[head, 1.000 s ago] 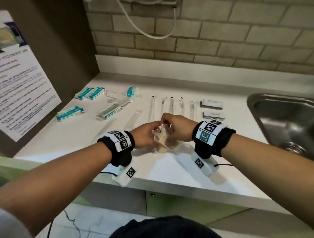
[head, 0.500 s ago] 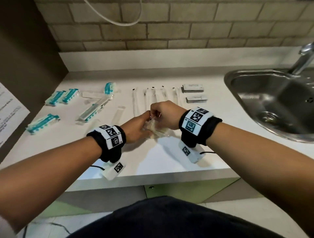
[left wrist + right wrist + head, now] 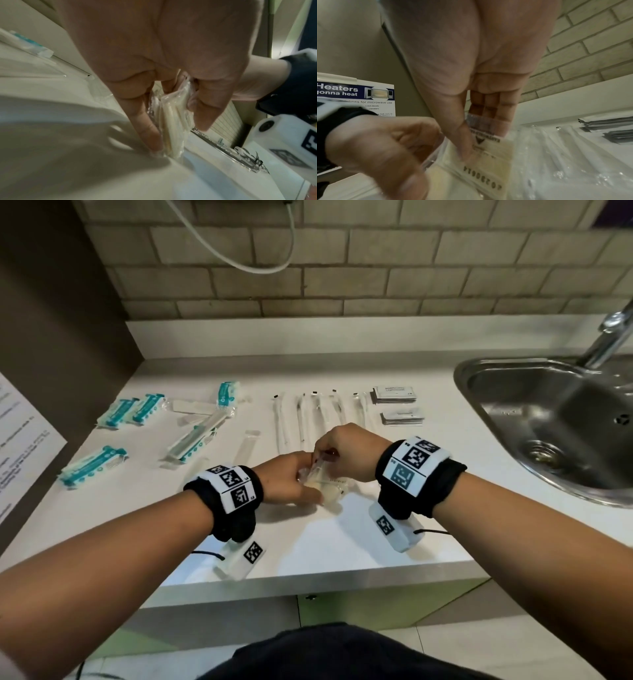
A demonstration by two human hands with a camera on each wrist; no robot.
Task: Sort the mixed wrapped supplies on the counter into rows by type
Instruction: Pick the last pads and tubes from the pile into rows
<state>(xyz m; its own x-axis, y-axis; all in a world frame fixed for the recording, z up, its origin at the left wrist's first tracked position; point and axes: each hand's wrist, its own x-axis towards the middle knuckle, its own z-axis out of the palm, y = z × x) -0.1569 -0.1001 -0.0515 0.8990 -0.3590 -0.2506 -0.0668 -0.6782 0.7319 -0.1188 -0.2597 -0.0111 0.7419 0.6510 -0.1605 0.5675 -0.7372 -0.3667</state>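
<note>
Both hands hold a small stack of clear packets with pale wooden pieces (image 3: 326,482) at the counter's middle front. My left hand (image 3: 297,481) pinches the stack (image 3: 173,121) between thumb and fingers, its lower edge on the counter. My right hand (image 3: 337,451) pinches the top of a printed packet (image 3: 485,152) between thumb and curled fingers. Teal-and-white wrapped packs (image 3: 132,411) lie at the left, clear long sleeves (image 3: 301,419) in a row at the centre back, grey flat sachets (image 3: 395,395) in two piles to their right.
A steel sink (image 3: 555,426) with a tap (image 3: 613,333) is set into the counter (image 3: 342,542) at the right. A brick wall (image 3: 342,268) stands behind, with a hanging cable (image 3: 239,265). A printed microwave notice (image 3: 356,97) hangs on the dark panel at the left.
The camera view has shifted right, bringing in the sink. Both hands stay together on the clear packets, now held lower against the counter.
</note>
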